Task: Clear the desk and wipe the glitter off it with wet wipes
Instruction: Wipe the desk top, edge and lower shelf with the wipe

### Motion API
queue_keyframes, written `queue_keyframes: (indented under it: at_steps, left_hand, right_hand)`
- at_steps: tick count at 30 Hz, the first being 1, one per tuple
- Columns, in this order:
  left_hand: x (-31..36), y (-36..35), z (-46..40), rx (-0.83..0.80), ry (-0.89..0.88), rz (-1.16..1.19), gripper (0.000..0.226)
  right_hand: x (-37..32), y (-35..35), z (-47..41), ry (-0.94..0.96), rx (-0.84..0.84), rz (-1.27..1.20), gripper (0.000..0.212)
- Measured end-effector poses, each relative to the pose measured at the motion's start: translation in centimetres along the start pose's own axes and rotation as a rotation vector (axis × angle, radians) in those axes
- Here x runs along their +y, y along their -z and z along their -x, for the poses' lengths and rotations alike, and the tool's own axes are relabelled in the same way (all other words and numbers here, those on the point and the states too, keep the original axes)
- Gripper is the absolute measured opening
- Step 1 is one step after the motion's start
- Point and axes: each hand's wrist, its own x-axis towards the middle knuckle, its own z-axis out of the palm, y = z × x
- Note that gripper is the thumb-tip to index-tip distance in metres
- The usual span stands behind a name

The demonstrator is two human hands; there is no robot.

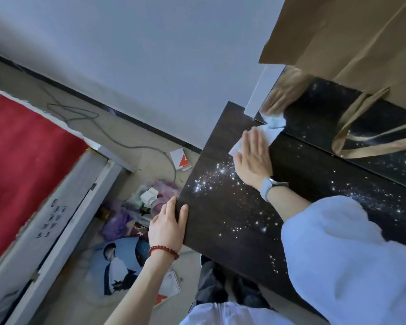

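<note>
The dark wooden desk is strewn with shining glitter, thickest near its left edge and again at the right. My right hand lies flat with straight fingers on a white wet wipe, pressing it onto the desk's far part beside a mirror. My left hand rests on the desk's left edge, with the fingers laid over the top and a red bead bracelet on the wrist.
A mirror leans at the back of the desk and reflects my hand and the wipe. A brown paper bag stands at the upper right, its handles hanging down. Rubbish, pictures and a cable lie on the floor to the left. A red-covered bed is further left.
</note>
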Motion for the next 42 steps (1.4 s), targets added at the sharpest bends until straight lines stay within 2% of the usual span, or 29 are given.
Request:
queue_keyframes:
  at_steps: [5,7,9,11,14,16,20,25,27,29,31,34,36,42]
  left_hand:
    - [-0.6,-0.1,-0.3,-0.036,0.018,0.088,0.043]
    - [-0.5,-0.3,-0.4,-0.020,0.052,0.123,0.040]
    - [-0.2,-0.4,-0.4,0.019,0.070,0.137,0.039]
    - [0.0,-0.5,-0.3,0.053,0.076,0.134,0.038]
    - [0.2,-0.6,-0.2,0.083,0.099,0.135,0.036]
    - [0.4,-0.6,-0.3,0.095,0.136,0.146,0.036]
    - [0.6,-0.8,-0.3,0.143,0.177,0.176,0.034]
    - [0.6,-0.9,-0.2,0.177,0.164,0.172,0.040]
    - [0.6,-0.9,-0.2,0.185,0.163,0.182,0.045]
    - [0.6,-1.0,-0.2,0.182,0.168,0.182,0.040]
    - [0.5,-1.0,-0.3,0.193,0.170,0.185,0.033]
    - [0.5,-1.1,-0.3,0.216,0.156,0.180,0.037]
    - [0.5,-1.2,-0.3,0.233,0.153,0.190,0.039]
    - [0.5,-1.4,-0.4,0.249,0.180,0.176,0.035]
  right_hand:
    - [-1.3,0.1,7.1,0.683,-0.150,0.005,0.062]
    - [-0.2,0.0,9.5,0.774,-0.204,-0.039,0.060]
    - [1.0,0.2,10.2,0.707,-0.196,-0.145,0.051]
    - [1.4,0.8,10.2,0.516,-0.123,-0.302,0.035]
    - [0.8,0.6,9.8,0.192,0.013,-0.413,0.033]
    - [-0.3,-0.1,9.4,0.100,0.100,-0.407,0.031]
    - [-1.9,-1.4,7.5,-0.128,0.118,-0.272,0.051]
    - [-0.7,-1.7,5.8,-0.250,0.105,-0.147,0.062]
    - [0.0,-1.5,4.3,-0.256,0.096,-0.121,0.065]
    - [0.6,-1.2,2.1,-0.185,0.078,-0.098,0.064]
    - [1.1,-0.8,0.1,-0.034,0.069,-0.062,0.064]
    - [1.9,-0.6,-2.0,0.205,0.044,0.026,0.063]
    - [2.0,-0.3,-3.7,0.302,0.028,0.061,0.062]
    - [0.0,0.1,-6.6,0.312,0.022,0.036,0.070]
